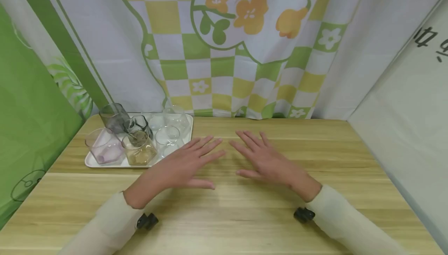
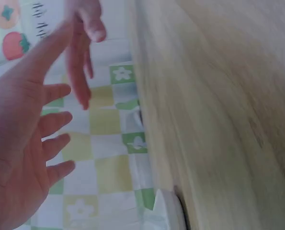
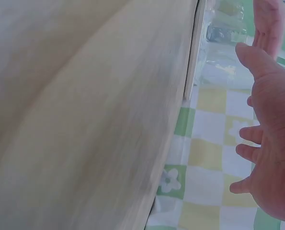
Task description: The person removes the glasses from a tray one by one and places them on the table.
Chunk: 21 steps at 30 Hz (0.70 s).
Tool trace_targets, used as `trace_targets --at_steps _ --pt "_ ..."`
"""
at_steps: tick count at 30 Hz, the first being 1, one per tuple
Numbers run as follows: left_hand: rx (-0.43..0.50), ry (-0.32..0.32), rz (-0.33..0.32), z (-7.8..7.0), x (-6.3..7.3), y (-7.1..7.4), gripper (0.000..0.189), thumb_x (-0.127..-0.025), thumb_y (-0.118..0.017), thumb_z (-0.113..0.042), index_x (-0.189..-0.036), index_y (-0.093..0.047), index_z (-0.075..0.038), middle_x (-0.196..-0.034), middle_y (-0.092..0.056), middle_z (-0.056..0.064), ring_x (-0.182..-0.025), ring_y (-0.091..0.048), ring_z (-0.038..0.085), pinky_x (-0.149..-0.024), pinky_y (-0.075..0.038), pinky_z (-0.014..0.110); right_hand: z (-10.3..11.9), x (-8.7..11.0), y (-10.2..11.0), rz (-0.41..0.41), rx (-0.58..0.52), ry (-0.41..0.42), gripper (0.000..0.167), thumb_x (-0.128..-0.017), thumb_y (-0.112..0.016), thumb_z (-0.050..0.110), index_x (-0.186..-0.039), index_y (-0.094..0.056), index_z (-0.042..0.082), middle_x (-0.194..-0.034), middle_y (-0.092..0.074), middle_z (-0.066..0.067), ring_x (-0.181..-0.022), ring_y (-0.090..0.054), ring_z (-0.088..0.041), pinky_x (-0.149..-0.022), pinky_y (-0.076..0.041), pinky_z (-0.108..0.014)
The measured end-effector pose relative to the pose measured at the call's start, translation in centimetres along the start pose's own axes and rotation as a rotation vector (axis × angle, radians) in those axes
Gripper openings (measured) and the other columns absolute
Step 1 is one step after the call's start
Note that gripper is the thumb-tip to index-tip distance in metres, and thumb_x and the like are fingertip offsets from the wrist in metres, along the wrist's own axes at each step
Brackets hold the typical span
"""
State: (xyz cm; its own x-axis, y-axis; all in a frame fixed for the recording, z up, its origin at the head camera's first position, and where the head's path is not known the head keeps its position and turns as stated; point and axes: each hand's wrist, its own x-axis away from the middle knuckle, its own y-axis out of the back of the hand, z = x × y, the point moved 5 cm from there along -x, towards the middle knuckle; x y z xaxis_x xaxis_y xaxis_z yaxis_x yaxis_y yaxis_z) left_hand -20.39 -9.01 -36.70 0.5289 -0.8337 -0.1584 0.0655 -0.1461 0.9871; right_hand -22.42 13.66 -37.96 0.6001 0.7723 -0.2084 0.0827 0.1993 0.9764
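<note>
Both hands hover over the wooden table with fingers spread, holding nothing. The left hand [image 1: 185,165] is nearest to a white tray [image 1: 94,162] and partly covers its right front corner. On that tray stand several glass cups: a pinkish cup [image 1: 106,150], an amber cup [image 1: 140,154], a dark grey cup [image 1: 113,116], a cup with a dark rim [image 1: 143,124], and clear cups, one being the clear cup [image 1: 168,140]. The right hand [image 1: 267,163] is apart from the left, over the table's middle. In the right wrist view its thumb and fingers [image 3: 247,152] are extended.
The wooden table [image 1: 245,224] reaches back to a checkered curtain [image 1: 224,68]. Green cloth [image 1: 31,103] hangs on the left, and a white panel [image 1: 413,91] with dark lettering stands on the right. Small black devices are strapped at both sleeves.
</note>
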Motion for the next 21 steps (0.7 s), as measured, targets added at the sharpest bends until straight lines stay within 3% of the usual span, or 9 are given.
trace_targets --at_steps 3,7,13,17,21 --pt "0.017 -0.013 -0.07 -0.2 0.5 0.9 0.081 -0.095 -0.063 -0.064 -0.157 -0.044 -0.016 -0.166 -0.027 0.013 -0.151 -0.025 0.035 -0.12 -0.027 0.054 0.4 -0.5 -0.1 0.009 -0.008 0.026 0.082 -0.1 -0.062 0.054 -0.163 -0.027 0.014 -0.17 -0.012 -0.013 -0.154 -0.013 -0.032 -0.117 -0.019 -0.07" --pt "0.028 -0.038 -0.177 -0.4 1.1 2.2 0.068 -0.093 -0.074 -0.047 -0.148 -0.055 -0.013 -0.159 -0.041 0.014 -0.143 -0.041 0.033 -0.113 -0.04 0.054 0.8 -0.9 0.0 0.006 -0.026 0.049 0.079 -0.101 -0.063 0.049 -0.162 -0.03 0.011 -0.168 -0.019 -0.015 -0.151 -0.025 -0.035 -0.115 -0.029 -0.065" --pt "0.021 -0.014 -0.259 -0.1 2.1 4.1 0.053 -0.093 -0.077 -0.036 -0.138 -0.064 -0.009 -0.145 -0.057 0.013 -0.127 -0.059 0.031 -0.103 -0.051 0.049 1.9 -2.1 0.2 -0.042 -0.046 0.063 0.067 -0.102 -0.065 0.042 -0.155 -0.044 0.007 -0.156 -0.043 -0.017 -0.138 -0.046 -0.034 -0.111 -0.04 -0.056" --pt "0.0 0.011 -0.327 0.5 3.1 5.1 0.045 -0.092 -0.077 -0.027 -0.132 -0.068 -0.008 -0.136 -0.064 0.013 -0.118 -0.064 0.031 -0.095 -0.056 0.047 2.5 -2.9 0.3 -0.078 -0.081 0.022 0.054 -0.101 -0.067 0.036 -0.145 -0.056 0.007 -0.142 -0.058 -0.013 -0.127 -0.057 -0.029 -0.105 -0.048 -0.049" --pt "-0.014 0.02 -0.436 1.6 4.6 6.5 0.038 -0.086 -0.078 -0.011 -0.123 -0.071 -0.005 -0.127 -0.067 0.014 -0.112 -0.066 0.033 -0.091 -0.057 0.049 3.1 -3.9 0.7 -0.07 -0.156 -0.06 0.041 -0.1 -0.07 0.03 -0.135 -0.064 0.01 -0.125 -0.068 -0.005 -0.106 -0.068 -0.021 -0.087 -0.058 -0.039"
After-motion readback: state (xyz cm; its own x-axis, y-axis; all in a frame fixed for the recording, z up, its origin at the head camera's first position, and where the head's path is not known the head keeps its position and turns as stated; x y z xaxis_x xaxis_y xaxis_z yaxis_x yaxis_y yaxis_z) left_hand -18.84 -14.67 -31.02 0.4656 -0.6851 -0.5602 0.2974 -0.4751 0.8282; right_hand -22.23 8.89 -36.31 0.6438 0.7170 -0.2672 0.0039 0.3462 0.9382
